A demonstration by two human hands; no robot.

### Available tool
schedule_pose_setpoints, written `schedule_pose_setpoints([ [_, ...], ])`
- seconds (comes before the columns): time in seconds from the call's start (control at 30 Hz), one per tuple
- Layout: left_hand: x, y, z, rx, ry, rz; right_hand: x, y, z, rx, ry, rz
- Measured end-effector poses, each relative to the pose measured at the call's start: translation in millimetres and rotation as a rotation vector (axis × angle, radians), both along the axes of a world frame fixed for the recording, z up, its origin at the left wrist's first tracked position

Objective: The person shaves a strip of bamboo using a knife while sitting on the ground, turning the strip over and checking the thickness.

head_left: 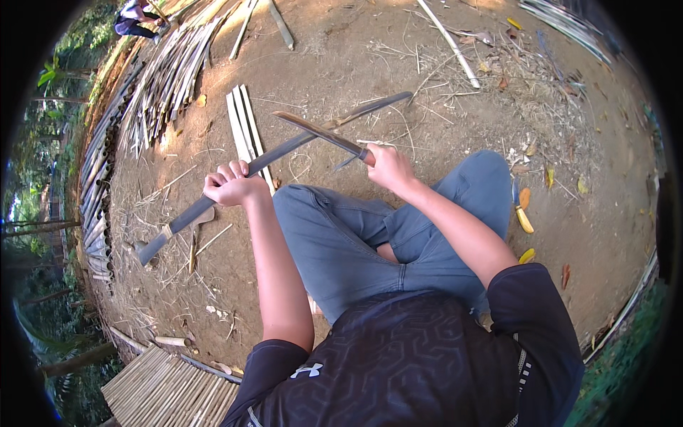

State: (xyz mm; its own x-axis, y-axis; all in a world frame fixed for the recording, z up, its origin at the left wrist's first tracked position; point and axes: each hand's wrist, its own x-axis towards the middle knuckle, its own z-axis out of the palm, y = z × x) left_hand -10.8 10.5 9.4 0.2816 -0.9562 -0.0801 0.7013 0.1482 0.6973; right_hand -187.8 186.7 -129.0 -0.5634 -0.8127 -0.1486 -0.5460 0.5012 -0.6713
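Note:
My left hand (235, 183) is closed around a long dark bamboo piece (281, 149), which slants from the lower left to the upper right in front of my knees. Its pale node rings show near both ends. In my right hand (388, 169) is the handle of a machete (324, 134). The machete's dark, brown-edged blade points to the upper left and crosses the bamboo near its far node; whether it is biting in, I cannot tell. Several pale split bamboo strips (245, 127) lie on the soil just beyond my left hand.
A knife with a yellowish handle (524, 219) lies right of my knee. Left of my leg lies a wooden-handled tool (193, 245). Bamboo stacks (171, 78) line the far left, with another person (135, 19) beyond. A slatted bamboo mat (167, 391) is at the lower left.

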Motion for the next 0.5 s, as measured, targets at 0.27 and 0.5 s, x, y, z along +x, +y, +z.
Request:
schedule_pose_setpoints([
  [0.27, 0.7, 5.1, -0.6, -0.034, -0.007, -0.009, -25.3, 11.5, 2.8, 0.068, 0.078, 0.045],
  [0.5, -1.8, 3.2, 4.7, -0.051, 0.014, -0.040, -41.7, 13.0, -7.2, 0.128, -0.161, -0.037],
])
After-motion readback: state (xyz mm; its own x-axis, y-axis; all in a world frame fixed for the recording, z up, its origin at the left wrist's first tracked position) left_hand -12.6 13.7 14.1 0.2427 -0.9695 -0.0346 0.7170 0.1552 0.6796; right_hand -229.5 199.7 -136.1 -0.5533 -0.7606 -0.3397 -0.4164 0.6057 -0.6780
